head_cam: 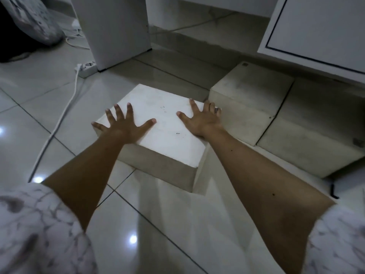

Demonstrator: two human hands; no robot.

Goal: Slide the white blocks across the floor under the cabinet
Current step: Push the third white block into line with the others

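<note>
A white block lies flat on the tiled floor in the middle of the view. My left hand rests palm down on its left part with the fingers spread. My right hand presses flat on its right part, fingers spread, a ring on one finger. Two more white blocks stand side by side to the right: one reaches under the cabinet, the other sits closer to me. The pressed block's right corner is close to the nearer face of the first of these.
A white cabinet leg panel stands at the upper left, with open floor between it and the cabinet. A power strip and its white cable run along the floor on the left. A patterned cushion lies far left.
</note>
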